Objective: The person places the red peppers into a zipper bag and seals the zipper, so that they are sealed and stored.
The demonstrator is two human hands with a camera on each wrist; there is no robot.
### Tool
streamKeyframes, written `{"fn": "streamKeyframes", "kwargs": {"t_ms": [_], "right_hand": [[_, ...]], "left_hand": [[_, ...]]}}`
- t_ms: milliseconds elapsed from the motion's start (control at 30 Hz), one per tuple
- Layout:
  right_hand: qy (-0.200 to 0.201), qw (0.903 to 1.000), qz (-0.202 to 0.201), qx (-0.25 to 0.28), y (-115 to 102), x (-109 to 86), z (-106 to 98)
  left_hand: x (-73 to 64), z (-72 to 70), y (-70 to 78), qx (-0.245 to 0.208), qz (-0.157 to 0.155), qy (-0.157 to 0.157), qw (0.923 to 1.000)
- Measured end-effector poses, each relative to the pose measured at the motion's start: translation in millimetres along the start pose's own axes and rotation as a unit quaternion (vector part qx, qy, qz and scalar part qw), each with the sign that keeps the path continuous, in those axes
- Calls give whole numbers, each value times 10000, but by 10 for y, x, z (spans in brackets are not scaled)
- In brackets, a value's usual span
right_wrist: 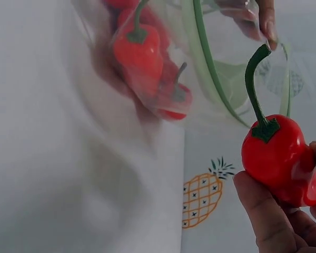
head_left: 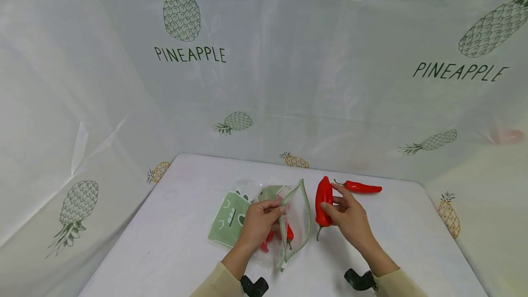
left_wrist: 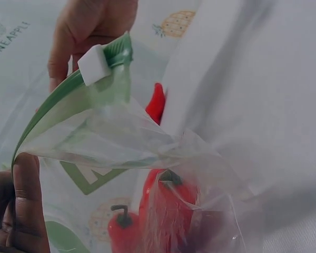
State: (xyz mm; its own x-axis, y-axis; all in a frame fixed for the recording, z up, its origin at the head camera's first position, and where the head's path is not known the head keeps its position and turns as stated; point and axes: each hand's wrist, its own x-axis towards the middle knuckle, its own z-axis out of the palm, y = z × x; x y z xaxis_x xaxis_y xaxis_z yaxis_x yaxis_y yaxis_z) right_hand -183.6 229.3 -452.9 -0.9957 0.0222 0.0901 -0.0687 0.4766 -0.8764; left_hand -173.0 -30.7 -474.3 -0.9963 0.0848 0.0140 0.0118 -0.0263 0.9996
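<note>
My left hand (head_left: 259,223) pinches the green-edged rim of a clear zip bag (head_left: 298,237), whose mouth gapes toward the right. A white slider (left_wrist: 94,65) sits at one end of its zip. Through the plastic, several red peppers (right_wrist: 139,52) with green stems show inside. Just right of the bag's mouth, my right hand (head_left: 349,219) holds a large red chili pepper (head_left: 324,201) between thumb and fingers, its stem pointing down toward me in the head view. In the right wrist view that pepper's curved green stem (right_wrist: 253,87) overlaps the bag's edge.
Another red chili pepper (head_left: 363,187) lies on the white table (head_left: 165,242) near its back edge, behind my right hand. The bag's green printed part (head_left: 226,221) spreads left of my left hand. A pineapple-print curtain (head_left: 288,81) walls the table's back and sides.
</note>
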Motion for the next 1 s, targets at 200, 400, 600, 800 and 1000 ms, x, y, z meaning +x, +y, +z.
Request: {"fn": "streamKeyframes", "kwargs": {"t_ms": [200,400,600,800,1000], "right_hand": [[-72,9998,119,140,-40,-39,50],[-119,9995,114,262,-84,-92,120],[-182,9987,135,453,-137,-150,210],[-233,9986,140,459,-202,-202,270],[-170,9981,36,595,-291,-238,298]], "left_hand": [[11,20,10,-243,44,-8,9997],[-2,33,20,-230,46,16,9997],[8,32,19,-151,43,-17,9999],[18,26,9,46,84,-18,10000],[26,32,24,261,150,35,9995]]}}
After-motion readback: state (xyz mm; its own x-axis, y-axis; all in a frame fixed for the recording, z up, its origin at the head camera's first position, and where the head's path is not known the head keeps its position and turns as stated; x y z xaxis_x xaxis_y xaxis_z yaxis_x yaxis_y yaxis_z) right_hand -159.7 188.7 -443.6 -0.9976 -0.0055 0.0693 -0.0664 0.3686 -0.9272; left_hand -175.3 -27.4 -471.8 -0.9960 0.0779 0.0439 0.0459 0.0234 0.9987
